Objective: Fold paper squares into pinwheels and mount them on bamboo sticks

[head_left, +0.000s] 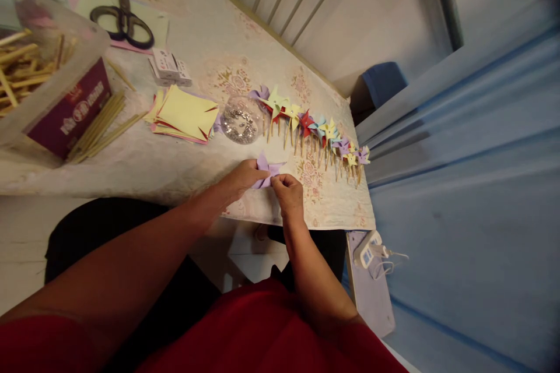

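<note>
Both hands meet over a purple paper pinwheel [266,170] near the front edge of the table [184,169]. My left hand [241,178] holds its left side with fingers curled on the paper. My right hand [286,189] pinches its right side at the centre. Just behind lies a row of several finished paper pinwheels on sticks [315,128] in purple, yellow, red and blue. A clear round container of small shiny pins [240,121] sits left of that row, next to a stack of cut yellow and pink paper squares [184,113].
A clear plastic box of wooden sticks [39,76] stands at the left, with loose sticks [102,128] beside it. Black scissors [123,22] and a small white box [170,65] lie farther back. A blue curtain [472,204] hangs on the right; a white charger [371,247] rests below the table edge.
</note>
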{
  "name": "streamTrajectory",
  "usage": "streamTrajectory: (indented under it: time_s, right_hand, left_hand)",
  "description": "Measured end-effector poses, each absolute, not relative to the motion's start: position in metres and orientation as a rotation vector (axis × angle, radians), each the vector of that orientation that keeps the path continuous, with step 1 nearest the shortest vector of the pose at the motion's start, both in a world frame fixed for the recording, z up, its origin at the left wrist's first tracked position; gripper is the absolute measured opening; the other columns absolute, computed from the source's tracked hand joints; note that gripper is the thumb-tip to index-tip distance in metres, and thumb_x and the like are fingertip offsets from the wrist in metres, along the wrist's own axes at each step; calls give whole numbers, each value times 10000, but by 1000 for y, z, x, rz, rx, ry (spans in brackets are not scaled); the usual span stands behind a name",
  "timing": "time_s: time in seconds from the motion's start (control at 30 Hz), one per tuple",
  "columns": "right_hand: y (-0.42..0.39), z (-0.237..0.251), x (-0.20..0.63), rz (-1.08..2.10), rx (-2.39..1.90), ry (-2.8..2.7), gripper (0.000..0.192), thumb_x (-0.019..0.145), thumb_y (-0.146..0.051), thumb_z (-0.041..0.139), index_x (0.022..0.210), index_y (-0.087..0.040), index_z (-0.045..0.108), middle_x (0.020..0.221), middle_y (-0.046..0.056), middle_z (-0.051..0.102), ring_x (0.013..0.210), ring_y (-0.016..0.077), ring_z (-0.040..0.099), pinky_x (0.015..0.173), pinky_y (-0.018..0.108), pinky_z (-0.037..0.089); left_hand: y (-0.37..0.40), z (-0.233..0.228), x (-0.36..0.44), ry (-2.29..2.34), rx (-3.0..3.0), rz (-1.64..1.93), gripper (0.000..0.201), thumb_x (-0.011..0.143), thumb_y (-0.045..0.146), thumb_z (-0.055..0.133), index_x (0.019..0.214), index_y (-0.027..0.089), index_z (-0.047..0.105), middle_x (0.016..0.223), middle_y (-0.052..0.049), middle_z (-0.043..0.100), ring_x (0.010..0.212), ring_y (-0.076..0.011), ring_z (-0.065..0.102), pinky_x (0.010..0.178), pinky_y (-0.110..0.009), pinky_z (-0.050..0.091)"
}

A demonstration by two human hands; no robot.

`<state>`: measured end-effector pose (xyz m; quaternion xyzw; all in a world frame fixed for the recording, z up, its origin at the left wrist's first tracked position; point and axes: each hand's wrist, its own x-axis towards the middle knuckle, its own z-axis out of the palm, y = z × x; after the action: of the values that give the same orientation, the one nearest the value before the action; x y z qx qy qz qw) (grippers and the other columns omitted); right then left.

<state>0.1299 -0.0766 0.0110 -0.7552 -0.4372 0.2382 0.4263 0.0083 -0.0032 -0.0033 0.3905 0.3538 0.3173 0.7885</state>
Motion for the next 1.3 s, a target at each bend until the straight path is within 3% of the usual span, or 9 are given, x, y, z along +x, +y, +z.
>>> streamTrajectory:
  time_s: [0.47,0.77,1.03,1.23,1.3]
  right_hand:
    - [-77,12,140,567,-1853,-1035,250,738,-417,636,642,-187,611,615,-29,574,611,127,491,626,257,407]
    - [-88,-14,199,283,-1917,-921,233,758,-409,553,678,-195,599,620,-15,589,642,158,535,656,281,426]
    - [-95,-47,185,-105,-2005,-1210,227,840,-328,475,743,-189,626,747,26,627,742,170,542,766,298,418]
    - [-94,-51,191,13,-1965,-1097,212,820,-335,492,755,-185,627,756,20,636,745,164,563,767,293,440]
    - [-86,-46,197,102,-1934,-1005,203,796,-349,498,735,-187,603,694,1,609,674,151,546,696,280,445]
  left_hand:
    - [-1,-5,7,766,888,714,166,641,151,648,797,119,695,695,7,660,623,-122,557,628,-229,411]
    - [0,-6,4,715,843,698,200,609,200,684,796,129,695,731,-14,686,660,-144,591,645,-240,437]
    - [-1,-10,4,735,868,706,301,601,218,696,881,109,709,783,-30,711,702,-165,599,674,-267,438]
    - [2,-14,6,759,880,692,324,623,214,669,924,103,710,832,-40,723,713,-160,597,672,-260,431]
    - [2,-13,5,772,882,690,326,629,211,663,932,100,710,834,-41,724,725,-162,600,678,-257,428]
